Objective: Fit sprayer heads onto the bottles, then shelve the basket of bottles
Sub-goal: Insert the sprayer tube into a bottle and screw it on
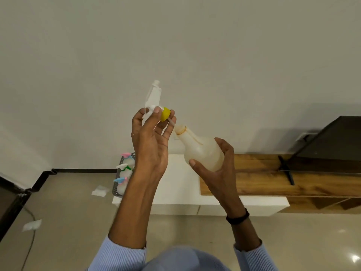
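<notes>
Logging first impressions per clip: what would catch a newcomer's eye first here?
Mid-frame, the left hand pinches a white sprayer head with a yellow collar, its tube at the mouth of the translucent bottle in the right hand. Behind the left forearm sits a basket of fitted bottles.

The sprayer (155, 98) is seen as white with a yellow collar (165, 114), and the bottle (203, 151) as cloudy white tinged with yellow. In the grey basket (115, 190), other sprayers (123, 167) are trimmed in pink, blue and green. The sleeves (125, 257) are ribbed in pale blue, the band (237, 218) is coloured black, the top (293, 177) is grained in brown wood, the unit (175, 192) is finished white and the TV (336, 139) black.
</notes>
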